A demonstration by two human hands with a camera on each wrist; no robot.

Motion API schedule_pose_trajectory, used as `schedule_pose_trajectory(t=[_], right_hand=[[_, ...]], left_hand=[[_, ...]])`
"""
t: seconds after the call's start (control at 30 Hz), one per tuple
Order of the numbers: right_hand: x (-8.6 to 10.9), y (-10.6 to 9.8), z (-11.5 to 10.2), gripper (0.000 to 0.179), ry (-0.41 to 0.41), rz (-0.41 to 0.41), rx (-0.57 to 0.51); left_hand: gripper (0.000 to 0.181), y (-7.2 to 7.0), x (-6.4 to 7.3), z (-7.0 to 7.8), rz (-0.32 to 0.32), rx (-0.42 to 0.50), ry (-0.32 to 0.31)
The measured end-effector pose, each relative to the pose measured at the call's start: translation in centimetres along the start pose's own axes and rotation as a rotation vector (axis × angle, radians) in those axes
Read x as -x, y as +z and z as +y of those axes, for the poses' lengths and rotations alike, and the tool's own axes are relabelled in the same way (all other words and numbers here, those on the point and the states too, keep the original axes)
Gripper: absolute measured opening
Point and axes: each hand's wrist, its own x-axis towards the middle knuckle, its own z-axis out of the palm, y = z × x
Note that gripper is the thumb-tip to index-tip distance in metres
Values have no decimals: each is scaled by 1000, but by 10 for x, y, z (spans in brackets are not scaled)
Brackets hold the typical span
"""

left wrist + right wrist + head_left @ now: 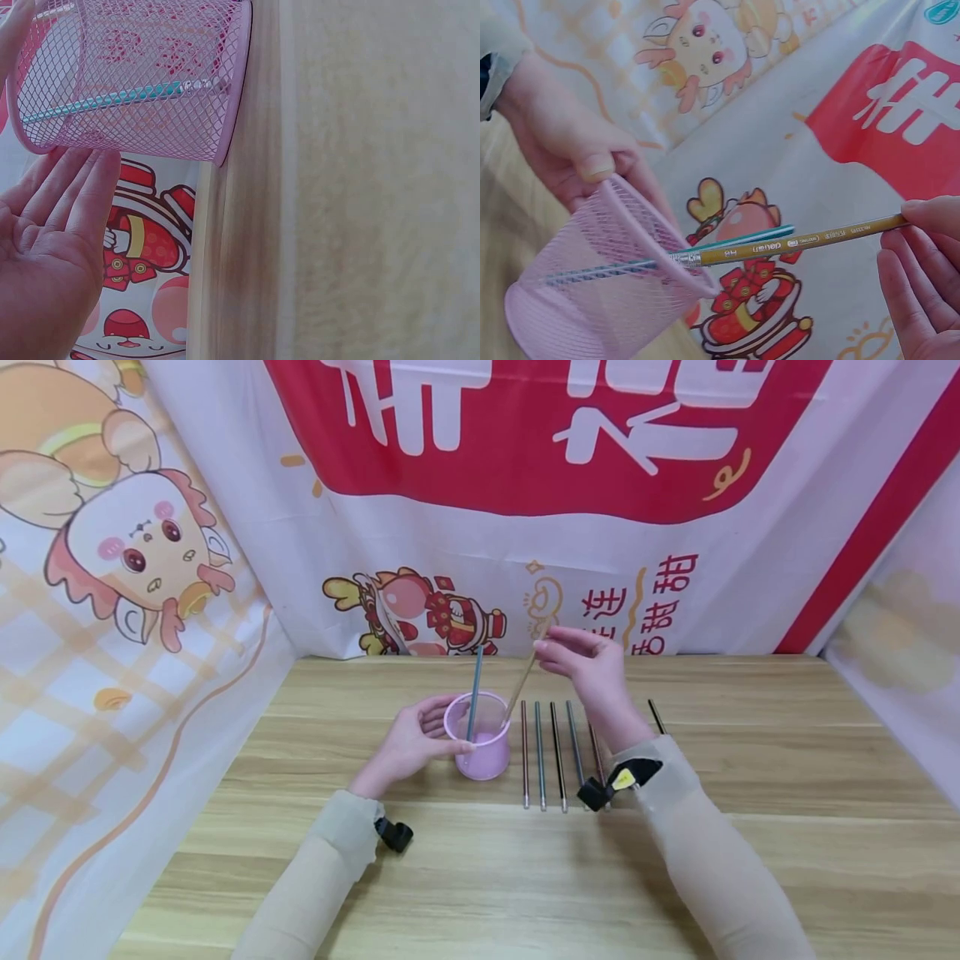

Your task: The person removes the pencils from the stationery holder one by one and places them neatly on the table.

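A pink mesh pencil cup (483,762) stands upright on the table. My left hand (405,742) holds its side, thumb at the rim and fingers along the far wall. Inside the cup leans a teal pencil (139,96), its metal-capped end near the bottom. With thumb and fingertips my right hand (588,672) pinches a gold pencil (802,238) by one end, above and right of the cup. The gold pencil slants down to the left, its ferrule end at the cup's mouth in the right wrist view.
Right of the cup several pencils (557,760) lie side by side on the wooden table (480,877), partly behind my right wrist. A dark pencil (657,717) lies farther right. A printed cloth (420,527) hangs behind the table's back edge.
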Motion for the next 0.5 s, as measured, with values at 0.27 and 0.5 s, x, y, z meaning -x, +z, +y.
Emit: schedule_pose_trajectory(t=[0.27, 0.5], right_hand=[[0, -20, -23, 44, -49, 54, -124], [-2, -41, -34, 46, -69, 74, -169]], left_hand=[[79, -1, 1, 2, -5, 2, 0], [78, 0, 1, 2, -1, -3, 5]])
